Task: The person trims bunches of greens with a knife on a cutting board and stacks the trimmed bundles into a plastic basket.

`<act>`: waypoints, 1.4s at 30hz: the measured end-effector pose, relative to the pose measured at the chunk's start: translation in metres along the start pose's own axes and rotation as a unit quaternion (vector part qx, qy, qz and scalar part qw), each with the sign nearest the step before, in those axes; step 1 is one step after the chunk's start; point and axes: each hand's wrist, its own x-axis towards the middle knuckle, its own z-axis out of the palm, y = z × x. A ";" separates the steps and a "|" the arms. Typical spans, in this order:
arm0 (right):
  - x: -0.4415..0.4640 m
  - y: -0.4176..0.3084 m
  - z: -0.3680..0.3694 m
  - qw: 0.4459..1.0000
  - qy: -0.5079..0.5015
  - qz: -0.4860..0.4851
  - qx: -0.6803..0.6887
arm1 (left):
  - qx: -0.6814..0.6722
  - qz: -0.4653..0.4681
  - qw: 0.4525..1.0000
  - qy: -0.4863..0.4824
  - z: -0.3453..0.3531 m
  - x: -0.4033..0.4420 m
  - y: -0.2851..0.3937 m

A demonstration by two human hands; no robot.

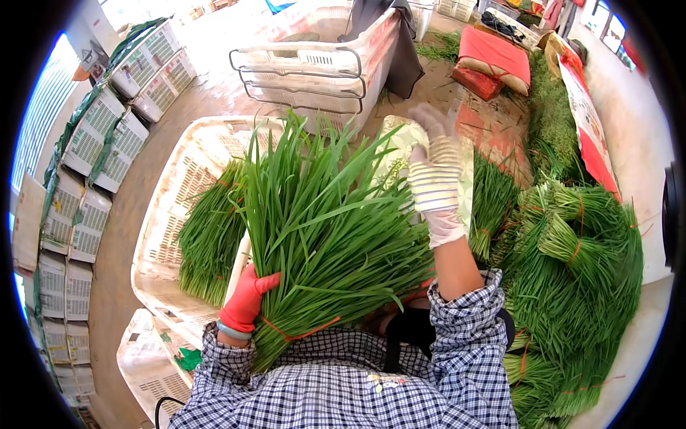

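Note:
My left hand (pixel 244 300), in a red glove, is closed around the lower left side of a large bunch of garlic chives (pixel 336 214). The bunch lies tilted across my lap, with its long green leaves fanning upward, and an orange tie (pixel 296 334) circles it low down. To the right of the leaves my right hand (pixel 434 168) is raised in a white striped glove. Its blurred fingers point away from me, the thumb stands apart, and nothing shows in it. Behind that hand is a pale patterned board or sheet (pixel 461 171).
A white plastic crate (pixel 153 236) at my left contains tied chives (pixel 211 236). More tied bunches (pixel 572 264) are heaped on the right. Ahead stands a large white crate (pixel 314 64) with metal handles. Stacked crates (pixel 86 214) line the left wall; red-covered sacks (pixel 493 61) lie at the back right.

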 end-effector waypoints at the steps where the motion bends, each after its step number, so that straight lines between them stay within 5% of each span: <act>1: 0.012 -0.010 -0.005 1.000 -0.001 0.000 -0.002 | 0.002 0.003 1.000 0.005 0.002 -0.001 0.000; 3: 0.030 -0.028 -0.007 0.974 -0.172 -0.135 0.065 | -0.010 -0.002 1.000 -0.002 0.000 0.000 -0.003; 5: 0.016 -0.028 0.006 0.955 -0.267 -0.075 0.103 | -0.019 -0.007 1.000 -0.008 -0.002 -0.001 -0.002; 7: 0.003 -0.025 0.017 0.849 -0.476 0.219 0.070 | -0.018 -0.012 1.000 -0.004 0.003 -0.004 0.000; 11: -0.012 -0.016 0.029 0.851 -0.473 0.226 0.032 | -0.012 -0.010 1.000 -0.008 0.006 -0.006 0.002; 14: -0.007 -0.028 0.029 0.784 -0.553 0.280 0.030 | -0.001 -0.009 1.000 -0.005 0.010 -0.005 0.005; 19: -0.037 -0.011 0.047 0.777 -0.511 0.347 0.122 | 0.019 -0.007 1.000 -0.002 0.009 -0.006 0.004; 25: -0.050 -0.034 0.042 0.932 -0.314 0.165 -0.078 | 0.006 -0.008 1.000 -0.010 0.000 0.000 -0.006; 27: -0.030 -0.041 0.027 0.885 -0.113 0.425 0.154 | 0.010 -0.006 1.000 -0.016 -0.005 0.003 -0.012; 29: -0.016 0.015 0.016 0.894 -0.111 0.362 0.239 | 0.009 0.009 1.000 0.003 -0.011 0.003 -0.014; 31: -0.005 0.031 -0.004 0.948 -0.022 0.268 0.167 | -0.002 0.009 1.000 -0.002 -0.009 0.001 -0.010; 35: 0.011 0.055 -0.047 0.925 -0.036 0.289 0.243 | -0.004 0.006 1.000 -0.014 -0.003 0.000 -0.004; 37: 0.015 0.042 -0.069 0.889 -0.178 0.369 0.205 | -0.007 0.016 1.000 -0.017 0.001 0.001 -0.001; 42: -0.013 0.032 -0.060 0.923 -0.249 0.270 0.117 | -0.003 0.018 1.000 -0.005 0.000 0.001 -0.004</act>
